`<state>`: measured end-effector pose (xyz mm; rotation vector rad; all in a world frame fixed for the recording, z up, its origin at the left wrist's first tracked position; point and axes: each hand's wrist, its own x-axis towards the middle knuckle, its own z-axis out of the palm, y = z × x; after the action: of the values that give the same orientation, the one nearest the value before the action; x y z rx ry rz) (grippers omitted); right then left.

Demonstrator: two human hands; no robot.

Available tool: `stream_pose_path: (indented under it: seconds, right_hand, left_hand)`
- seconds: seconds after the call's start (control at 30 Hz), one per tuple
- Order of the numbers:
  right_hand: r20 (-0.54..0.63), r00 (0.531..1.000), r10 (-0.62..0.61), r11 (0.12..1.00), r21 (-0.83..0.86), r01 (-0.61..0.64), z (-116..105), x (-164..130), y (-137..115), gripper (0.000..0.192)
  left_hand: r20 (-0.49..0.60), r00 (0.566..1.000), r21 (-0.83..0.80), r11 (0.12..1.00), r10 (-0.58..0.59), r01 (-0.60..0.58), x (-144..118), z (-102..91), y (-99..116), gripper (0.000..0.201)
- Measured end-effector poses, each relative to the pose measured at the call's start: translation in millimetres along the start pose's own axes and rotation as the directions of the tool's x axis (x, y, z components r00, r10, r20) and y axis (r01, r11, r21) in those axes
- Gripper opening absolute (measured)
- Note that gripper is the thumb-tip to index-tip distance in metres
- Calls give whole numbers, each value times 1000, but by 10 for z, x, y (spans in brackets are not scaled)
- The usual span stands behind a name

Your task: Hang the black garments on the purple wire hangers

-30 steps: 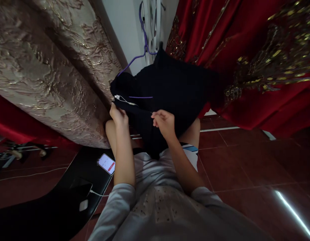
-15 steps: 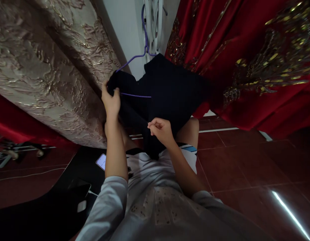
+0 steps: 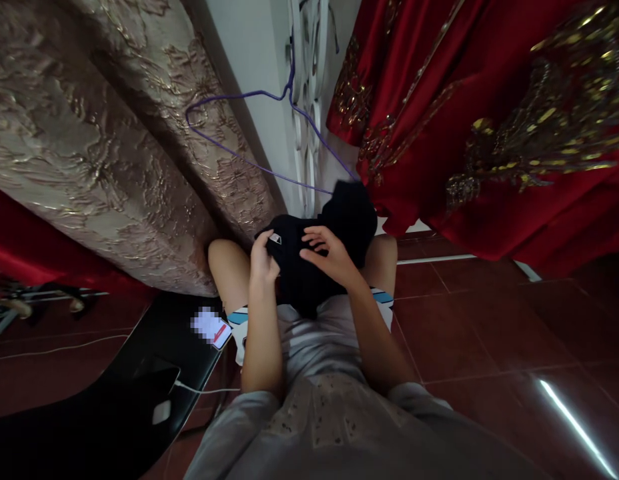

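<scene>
**Limp navy-black cloth garment (image 3: 300, 275) gathered between the knees**

The garment lies bunched at the person's lap, its far end covering the right-hand corner of a thin purple wire hanger (image 3: 290, 88). It looks light, soft and floppy, likely to fold in on itself rather than slip or break. The edge beside the small white label (image 3: 276, 238) seems the surest place to take hold; a second grip near the covered hanger corner would keep the cloth spread.

The left hand (image 3: 263, 261) pinches that edge between thumb and fingers. The right hand (image 3: 332, 257) has its fingers parted and curved over the cloth, gripping nothing; whether they touch it cannot be told.

Beyond, heavy beige brocade fabric (image 3: 134, 160) hangs to the left, red satin fabric (image 3: 434, 147) with gold sequins to the right. A lit phone (image 3: 214, 328) rests on the glossy black bench (image 3: 182, 313).
</scene>
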<state>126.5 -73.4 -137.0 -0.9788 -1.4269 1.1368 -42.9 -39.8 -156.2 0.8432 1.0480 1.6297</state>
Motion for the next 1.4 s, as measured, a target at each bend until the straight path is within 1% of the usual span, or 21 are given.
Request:
stream_pose_path:
  seconds: [0.07,0.1,0.17,0.23,0.3,0.37,0.4,0.43,0.5,0.57,0.6,0.67,0.73,0.8,0.87,0.97,1.03,1.13,1.27,1.3,1.4]
  right_hand:
    - [173,984,-51,998,-19,55,39,3,84,60]
    - [214,974,-72,997,18,69,78,9,115,59]
    - [201,973,-109,991,93,92,165,36,124,46]
    - [165,976,-144,987,94,129,214,88,34,31]
    - [259,950,-175,984,25,175,185,170,-152,22]
    - [419,886,-201,965,-69,252,86,296,-376,15]
    - [467,858,-216,948,-112,299,24,378,-474,12]
    - [461,854,-242,927,-149,343,-38,471,-551,9]
    - [302,898,-320,896,-212,391,-141,677,-610,6]
    - [118,914,-389,875,-262,406,-210,874,-545,14]
    - [70,909,-410,863,-293,412,-240,955,-479,22]
    - [86,904,-418,833,-360,420,-311,1061,-333,33]
    - [152,906,-396,810,-408,422,-426,1085,-234,26]
    - [198,904,-380,792,-435,428,-586,1047,-229,14]
    - [223,898,-379,779,-447,440,-754,987,-310,19]
    - [219,898,-381,774,-455,440,-913,939,-476,24]
    - [174,906,-385,782,-461,420,-924,948,-541,31]
    - [147,926,-347,819,-435,376,-852,961,-544,39]
    - [183,915,-359,816,-414,403,-852,843,-528,23]
    - [153,903,-401,790,-441,425,-904,796,-543,21]
    - [-74,853,-516,735,-549,397,-1163,680,-645,48]
  left_hand:
    - [8,1000,10,1000,12,-13,-139,172,0,14]
    - [32,998,49,997,54,-56,-211,244,34,14]
    - [136,967,189,952,218,-241,-333,334,158,14]
    - [249,871,313,816,423,-486,-393,336,315,20]
    - [348,775,328,705,528,-628,-363,257,435,30]
    - [480,748,291,722,458,-628,-261,120,461,43]
    - [560,743,292,752,366,-591,-195,38,437,49]
    - [641,728,328,770,244,-548,-127,-51,393,54]
    - [737,676,468,732,-15,-494,7,-248,286,54]
    - [743,632,606,621,-220,-497,131,-470,214,43]
    - [726,626,657,556,-283,-509,191,-588,209,38]
    - [687,651,715,464,-323,-524,306,-823,273,33]
    - [656,676,748,414,-336,-519,412,-1029,431,30]
    - [623,689,781,342,-370,-523,511,-1175,660,29]
    - [595,719,803,221,-358,-554,604,-1239,935,27]
    - [627,769,778,52,-125,-626,717,-1158,1375,15]
    - [646,758,761,13,87,-649,751,-987,1627,10]
    - [640,720,718,122,269,-685,744,-623,1841,17]
    - [660,681,640,236,317,-731,757,-208,1847,20]
    - [662,674,626,252,328,-738,775,-149,1830,26]
    - [660,665,607,275,349,-746,821,-72,1795,36]
